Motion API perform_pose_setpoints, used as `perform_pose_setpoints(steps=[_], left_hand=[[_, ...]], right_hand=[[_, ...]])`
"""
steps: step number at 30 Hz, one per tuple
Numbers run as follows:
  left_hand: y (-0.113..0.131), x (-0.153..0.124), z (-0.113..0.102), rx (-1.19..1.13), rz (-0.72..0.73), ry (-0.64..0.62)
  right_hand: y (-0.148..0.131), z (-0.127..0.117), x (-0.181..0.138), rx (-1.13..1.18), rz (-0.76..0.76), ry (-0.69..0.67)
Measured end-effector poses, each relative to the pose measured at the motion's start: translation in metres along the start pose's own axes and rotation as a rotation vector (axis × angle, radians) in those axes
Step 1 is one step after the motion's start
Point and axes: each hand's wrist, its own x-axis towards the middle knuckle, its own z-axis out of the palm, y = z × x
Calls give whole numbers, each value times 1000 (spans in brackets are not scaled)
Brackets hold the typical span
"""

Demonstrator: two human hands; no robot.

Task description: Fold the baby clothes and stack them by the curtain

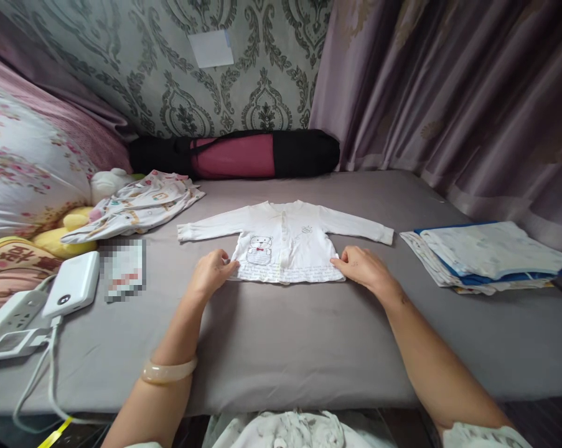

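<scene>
A small white long-sleeved baby shirt (285, 239) with a bear drawing lies flat on the grey bed sheet (281, 336), sleeves spread out to both sides. My left hand (211, 270) pinches the shirt's lower left hem corner. My right hand (362, 264) pinches the lower right hem corner. Both hands rest on the sheet with fingers closed on the fabric. A pale bangle sits on my left wrist.
A stack of folded cloths (488, 256) lies at the right. A patterned garment (138, 205) and plush toys (75, 224) lie at the left, with a white power bank (73, 283) and power strip (10, 320). A black and red roll bag (236, 154) lies against the wall.
</scene>
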Motion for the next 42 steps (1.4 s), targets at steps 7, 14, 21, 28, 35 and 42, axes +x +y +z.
perform_pose_setpoints(steps=[7,14,21,28,35,42], left_hand=[[44,46,33,-17,603,44],[58,71,72,172,605,-82],[57,59,67,251,646,-112],[47,25,57,251,660,-160],[37,-6,51,271,580,-168],[39,-26,40,313,483,-246]], right_hand=[[-51,14,58,74,-520,78],[-66,49,93,-73,-509,-45],[-62,53,61,-103,-605,-55],[-58,53,16,-101,-696,-102],[-57,43,-31,-81,-766,-198],[-54,31,-72,-84,-855,-274]])
